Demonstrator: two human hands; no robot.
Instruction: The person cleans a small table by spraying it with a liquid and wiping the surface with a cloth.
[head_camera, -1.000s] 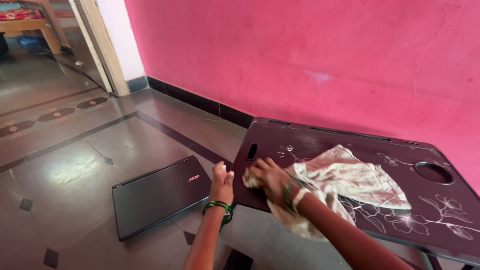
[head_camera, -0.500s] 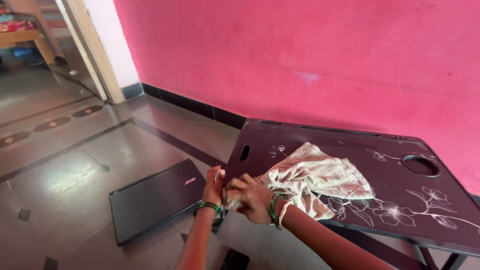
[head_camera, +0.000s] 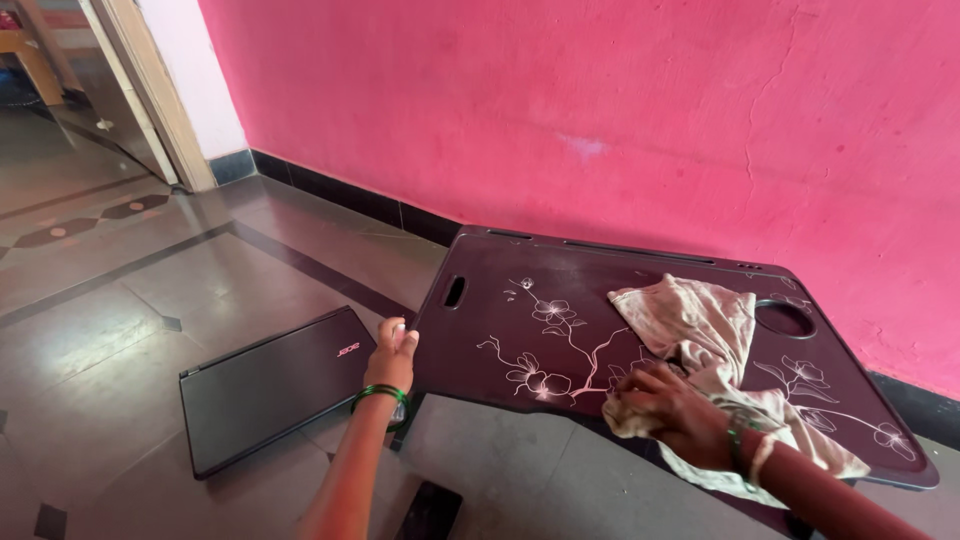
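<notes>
A low dark folding table (head_camera: 500, 300) with a pale flower pattern stands by the pink wall. My left hand (head_camera: 390, 358), with a green bangle on the wrist, grips the table's front left corner. My right hand (head_camera: 668, 410) presses a crumpled beige cloth (head_camera: 700, 325) onto the tabletop near its front edge. The cloth spreads from under that hand toward the round cup hole (head_camera: 783, 320) at the right.
A closed black laptop (head_camera: 270, 385) lies on the tiled floor left of the table. A wooden door frame (head_camera: 150, 95) opens at the far left. A small dark object (head_camera: 430, 512) lies on the floor below my left arm.
My right hand has slid the cloth to the right along the tabletop, uncovering the flower pattern. My left hand stays on the table's left corner. The view has shifted right.
</notes>
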